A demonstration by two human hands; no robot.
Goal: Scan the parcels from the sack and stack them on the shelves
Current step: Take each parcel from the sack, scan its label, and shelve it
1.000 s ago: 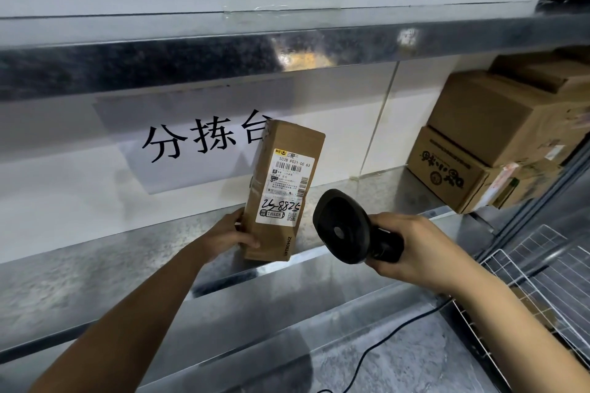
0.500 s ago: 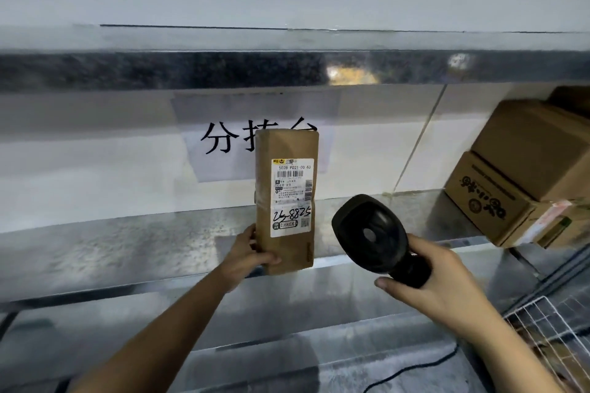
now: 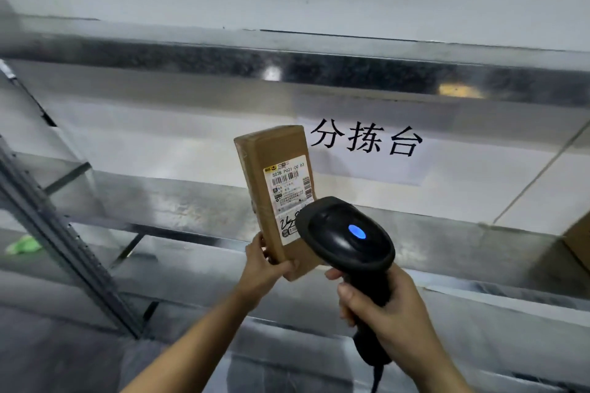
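A narrow brown cardboard parcel (image 3: 274, 166) with a white shipping label stands upright in the air before the metal shelf (image 3: 191, 204). My left hand (image 3: 266, 265) grips its lower end from the left, thumb across the front. My right hand (image 3: 383, 309) grips the handle of a black barcode scanner (image 3: 346, 234). The scanner's head covers the lower right of the label, and a blue light glows on its top.
A paper sign (image 3: 367, 140) with black characters hangs on the white wall behind. A cardboard box (image 3: 579, 242) peeks in at the right edge. A grey shelf upright (image 3: 64, 249) slants at the left, with something green (image 3: 22, 246) beyond it. An upper shelf (image 3: 287, 67) runs overhead.
The view has swung left, so the stacked boxes have slid out at the right. The scanner has moved up and over the parcel's label, and its blue light now shows.
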